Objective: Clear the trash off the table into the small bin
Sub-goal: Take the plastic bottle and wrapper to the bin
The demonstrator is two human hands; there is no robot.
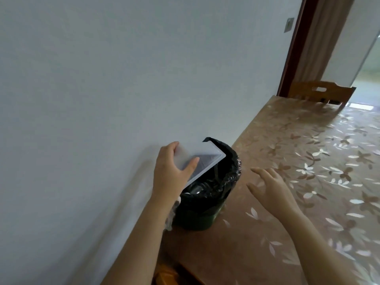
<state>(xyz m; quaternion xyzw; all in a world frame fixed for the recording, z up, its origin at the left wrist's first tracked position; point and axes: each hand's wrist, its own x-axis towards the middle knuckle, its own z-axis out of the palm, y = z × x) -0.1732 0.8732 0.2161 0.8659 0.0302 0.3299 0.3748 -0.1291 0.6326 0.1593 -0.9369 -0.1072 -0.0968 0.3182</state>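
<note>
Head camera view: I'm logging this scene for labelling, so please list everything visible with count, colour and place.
small bin: one, dark green with a black liner, on the table's left edge by the wall
plastic tray: one, translucent white, tilted over the bin's mouth
table: one, brown floral covering, right half of the view
chair: one, light wood, at the table's far end
wall: one, white, left
wall switch: one, grey, upper right of the wall
door frame: one, dark red-brown, top right
left hand: one, grips the tray
right hand: one, fingers spread, over the table right of the bin
</note>
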